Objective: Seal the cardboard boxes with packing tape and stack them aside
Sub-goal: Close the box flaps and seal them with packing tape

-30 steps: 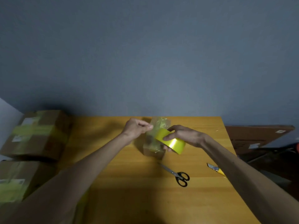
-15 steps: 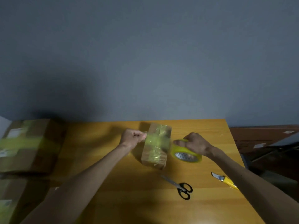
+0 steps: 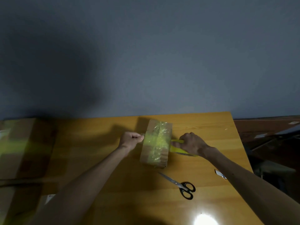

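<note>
A small cardboard box (image 3: 155,157) lies on the wooden table (image 3: 100,159), wrapped in clear yellowish tape. A fresh strip of tape runs across its top from left to right. My left hand (image 3: 130,140) pinches the free tape end at the box's left side. My right hand (image 3: 191,144) grips the yellow tape roll (image 3: 177,150) low against the box's right side; most of the roll is hidden under the hand.
Black-handled scissors (image 3: 180,185) lie in front of the box. A utility knife (image 3: 220,174) shows partly beside my right forearm. Larger taped cardboard boxes (image 3: 24,148) stand at the table's left end. The table's right edge drops off to a dark floor.
My right hand carried the roll from above the box down to its right side, drawing tape across the top. My left hand kept its pinch on the tape end at the left.
</note>
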